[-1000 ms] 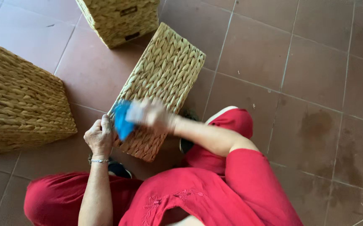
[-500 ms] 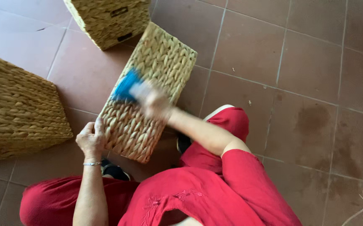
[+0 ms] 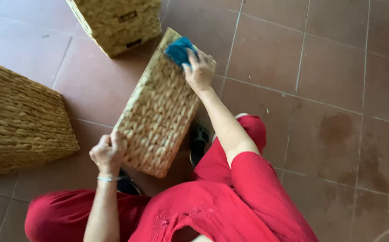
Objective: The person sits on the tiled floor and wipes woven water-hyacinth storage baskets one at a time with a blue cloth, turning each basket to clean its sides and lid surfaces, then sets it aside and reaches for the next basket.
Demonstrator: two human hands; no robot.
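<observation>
Right hand: right hand [image 3: 199, 71] is being pressed flat on a blue cloth [image 3: 179, 49], fingers curled over it, cloth being held against the far end of the basket.
Left hand: left hand [image 3: 108, 152] is being closed around the near left edge of the woven basket [image 3: 158, 112], which is being steadied by that grip.
Basket position: basket is being kept tilted on the tiled floor [image 3: 338, 67], bottom face up, near end resting by the shoes [image 3: 199, 141] and the red-clothed knees [image 3: 230, 206].
Change: cloth is now being seen at the far end of the basket, where half a second ago it was at the middle and a second ago at the near end; left hand is being kept at the same edge.
Meaning: judged as a wiping stroke being run lengthwise away from the body; far edge is being reached, so the stroke is likely being finished here.
Edges: cloth is hanging slightly past the far corner of the basket.
Open room: bare tiles are lying to the right; a second basket [image 3: 113, 22] is standing just beyond the far end, a third [image 3: 19, 121] well apart at left.
</observation>
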